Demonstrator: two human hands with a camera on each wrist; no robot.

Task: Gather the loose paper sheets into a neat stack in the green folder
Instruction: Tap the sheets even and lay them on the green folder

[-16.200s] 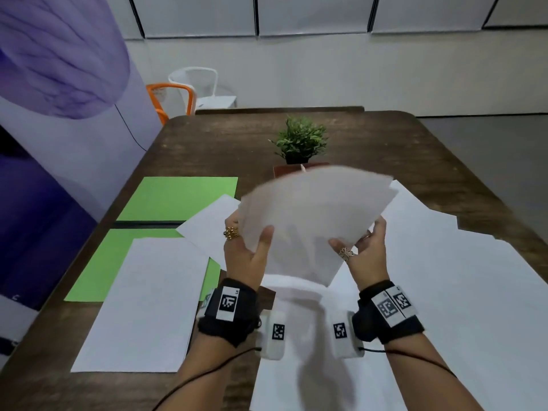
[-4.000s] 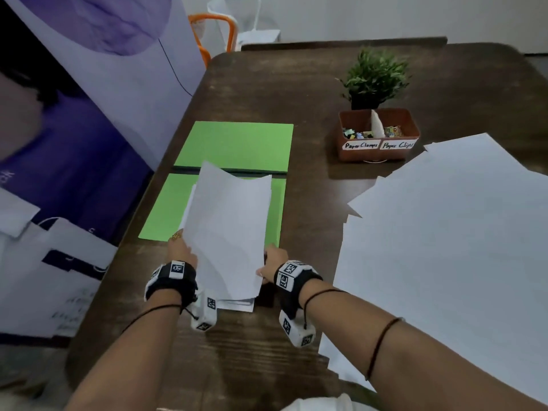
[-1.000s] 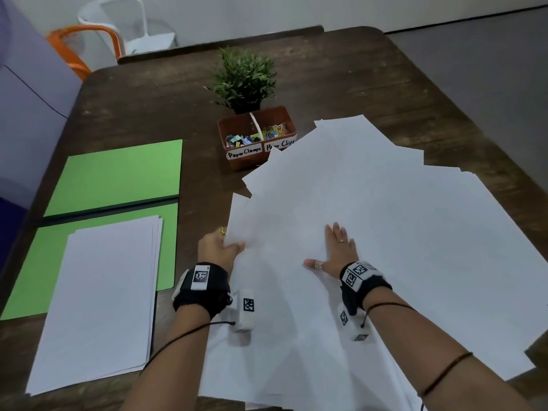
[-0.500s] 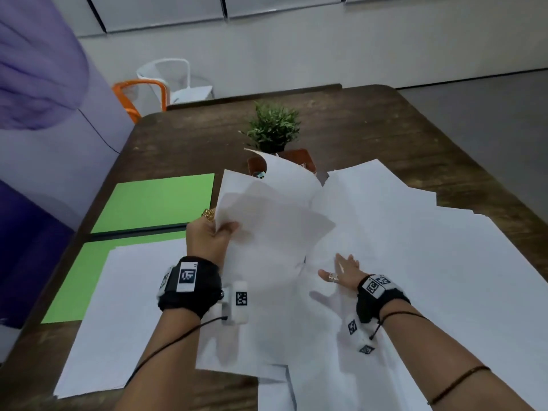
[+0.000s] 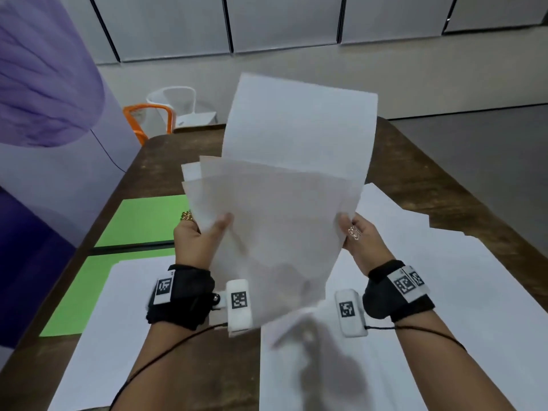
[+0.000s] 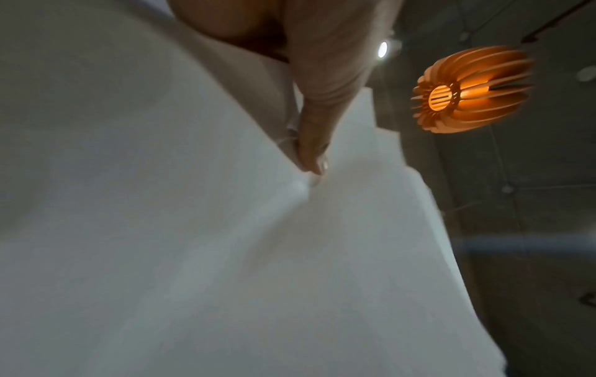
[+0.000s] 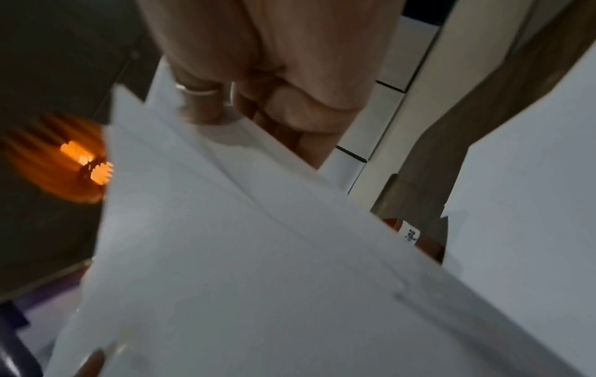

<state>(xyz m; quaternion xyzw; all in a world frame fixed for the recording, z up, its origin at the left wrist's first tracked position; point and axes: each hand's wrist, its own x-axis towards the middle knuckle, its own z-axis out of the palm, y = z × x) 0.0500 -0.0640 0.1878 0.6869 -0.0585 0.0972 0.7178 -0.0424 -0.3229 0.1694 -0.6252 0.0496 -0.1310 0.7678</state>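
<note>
Since half a second ago, both hands have come up off the table: the right hand (image 5: 357,237), which then lay flat on the spread of paper, now grips the right edge of a lifted bundle of white paper sheets (image 5: 278,221), and the left hand (image 5: 197,238) has raised its side of that bundle higher. Both forearms reach forward and angle upward from the near edge, wrists bent back, each wearing a black wrist strap with coded tags. The left hand holds the bundle's left edge with the thumb pressed on the near face and the fingers curled behind. In the left wrist view the thumb (image 6: 317,142) pinches into the paper and dimples it. The right hand closes on the right edge, thumb in front; in the right wrist view its fingers (image 7: 290,112) curl behind the sheets. The bundle stands nearly upright and fanned, its sheets uneven at the top, one tall sheet rising above the rest.

The flat open green folder (image 5: 148,221) lies on the left of the dark wooden table (image 5: 415,179), with a white stack of paper sheets (image 5: 124,307) resting on its near half. More loose white sheets (image 5: 444,292) overlap on the right and near side of the table. An orange chair (image 5: 148,118) and a white chair (image 5: 184,105) stand at the far end.
</note>
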